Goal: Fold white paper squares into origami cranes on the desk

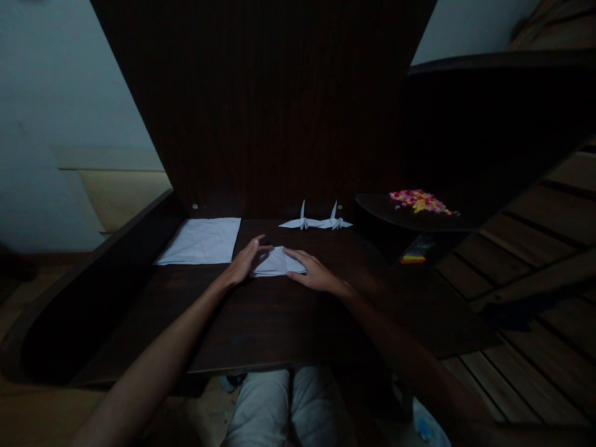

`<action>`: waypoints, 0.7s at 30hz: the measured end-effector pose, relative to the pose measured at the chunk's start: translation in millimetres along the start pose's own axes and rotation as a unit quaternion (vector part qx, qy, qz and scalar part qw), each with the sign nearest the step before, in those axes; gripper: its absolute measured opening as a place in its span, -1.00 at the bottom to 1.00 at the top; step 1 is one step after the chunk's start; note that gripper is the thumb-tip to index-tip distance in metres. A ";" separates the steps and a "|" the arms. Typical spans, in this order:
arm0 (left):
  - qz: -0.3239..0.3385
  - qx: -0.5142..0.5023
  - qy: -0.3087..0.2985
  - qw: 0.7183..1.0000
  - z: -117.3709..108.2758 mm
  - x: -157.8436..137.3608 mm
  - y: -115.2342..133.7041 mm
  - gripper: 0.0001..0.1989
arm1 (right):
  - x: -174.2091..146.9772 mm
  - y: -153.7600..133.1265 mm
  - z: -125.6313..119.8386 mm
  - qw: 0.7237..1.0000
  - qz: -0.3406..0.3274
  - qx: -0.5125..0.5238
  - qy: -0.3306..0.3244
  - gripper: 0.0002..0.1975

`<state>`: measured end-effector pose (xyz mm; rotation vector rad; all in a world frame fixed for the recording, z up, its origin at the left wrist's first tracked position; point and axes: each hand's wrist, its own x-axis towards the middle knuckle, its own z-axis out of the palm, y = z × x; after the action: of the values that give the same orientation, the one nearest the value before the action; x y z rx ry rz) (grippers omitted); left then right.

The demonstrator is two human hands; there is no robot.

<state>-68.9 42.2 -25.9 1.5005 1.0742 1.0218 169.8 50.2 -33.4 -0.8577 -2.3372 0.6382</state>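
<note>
A folded sheet of white paper [274, 262] lies on the dark wooden desk [261, 335] between my two hands. My left hand [246, 259] rests at the paper's left edge, its fingers stretched out and apart. On the right side, my right hand [316, 272] lies over the paper's edge, fingers extended along the top and the thumb low near the front corner. Just behind the paper, two white origami cranes [316, 223] stand side by side against the desk's back panel. To the left is a stack of white paper sheets [202, 241].
A small curved shelf [395, 214] on the right carries a heap of pink, red and yellow small pieces [421, 201]. Below it sits an orange-yellow object [413, 258]. A raised side panel [93, 292] bounds the desk's left. Wooden slats [549, 347] are at the far right.
</note>
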 end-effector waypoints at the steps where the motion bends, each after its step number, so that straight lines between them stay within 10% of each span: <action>1: -0.003 -0.025 0.000 1.000 -0.3 0.8 -1.8 -0.23 | 0.1 0.2 -0.5 1.000 0.002 0.000 0.005 -0.35; 21: 0.032 0.004 -0.053 0.998 -0.6 -7.2 10.8 -0.23 | 1.8 -2.9 -7.6 1.000 0.010 -0.013 0.022 -0.42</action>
<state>-69.9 34.1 -15.9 1.5873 0.9612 0.9717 172.3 51.2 -25.5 -0.8981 -2.3046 0.5934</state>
